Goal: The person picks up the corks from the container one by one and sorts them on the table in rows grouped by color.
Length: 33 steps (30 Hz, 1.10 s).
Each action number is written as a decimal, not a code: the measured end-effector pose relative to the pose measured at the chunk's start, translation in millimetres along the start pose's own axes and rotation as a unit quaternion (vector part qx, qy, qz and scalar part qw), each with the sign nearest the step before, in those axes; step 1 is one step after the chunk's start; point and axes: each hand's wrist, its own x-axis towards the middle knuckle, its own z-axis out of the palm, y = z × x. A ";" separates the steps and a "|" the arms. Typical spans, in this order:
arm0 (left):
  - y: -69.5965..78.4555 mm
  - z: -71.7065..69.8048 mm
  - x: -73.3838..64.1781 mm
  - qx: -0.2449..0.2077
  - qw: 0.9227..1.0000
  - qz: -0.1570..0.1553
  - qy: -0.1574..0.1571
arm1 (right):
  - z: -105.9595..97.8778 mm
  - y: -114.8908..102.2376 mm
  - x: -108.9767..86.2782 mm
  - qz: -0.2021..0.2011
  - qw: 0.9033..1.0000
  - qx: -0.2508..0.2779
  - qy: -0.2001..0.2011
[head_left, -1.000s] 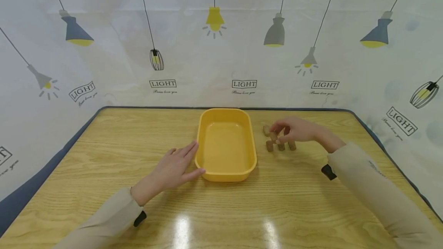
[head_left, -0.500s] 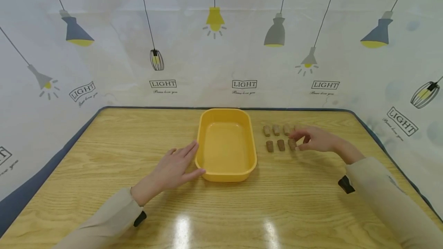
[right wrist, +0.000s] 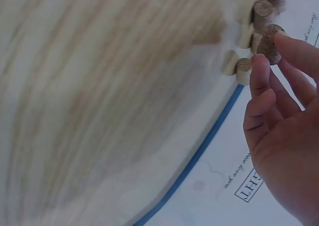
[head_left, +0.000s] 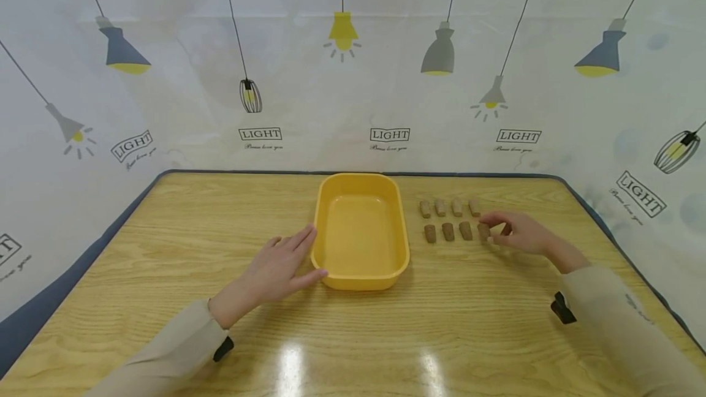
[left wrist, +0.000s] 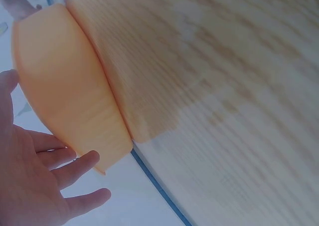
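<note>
My right hand (head_left: 521, 234) pinches a brown cork stopper (head_left: 483, 231) between thumb and fingertips, at the right end of the front row. In the right wrist view this cork (right wrist: 269, 45) shows its grainy side; whether its base touches the table cannot be told. Several other corks stand upright in two rows, among them a front-row cork (head_left: 448, 232) and a paler back-row cork (head_left: 439, 207). My left hand (head_left: 276, 268) lies with spread, straight fingers against the left rim of a yellow plastic tub (head_left: 360, 284), which has nothing inside.
The wooden table (head_left: 220, 213) has a dark blue edge strip (head_left: 248, 171). Behind it hangs a white backdrop (head_left: 303, 97) printed with lamps. The tub stands left of the corks. Light sleeves (head_left: 612, 317) cover both forearms.
My right hand has moved rightward and nearer along the corks, from the left end to the right end. More corks show in both rows. The left hand and tub stay put.
</note>
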 end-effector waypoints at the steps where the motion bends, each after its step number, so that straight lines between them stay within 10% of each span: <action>1: 0.2 -0.2 -0.1 -0.001 1.000 -0.001 -0.001 | 0.9 1.6 -1.1 0.002 1.000 0.000 0.003; 20: -0.5 0.0 -0.1 -0.002 1.000 -0.002 0.002 | 11.5 16.4 2.6 0.086 0.996 0.039 0.001; 33: 0.6 -1.6 0.0 -0.002 1.000 0.001 0.000 | 14.1 24.5 0.8 0.033 0.998 0.053 0.029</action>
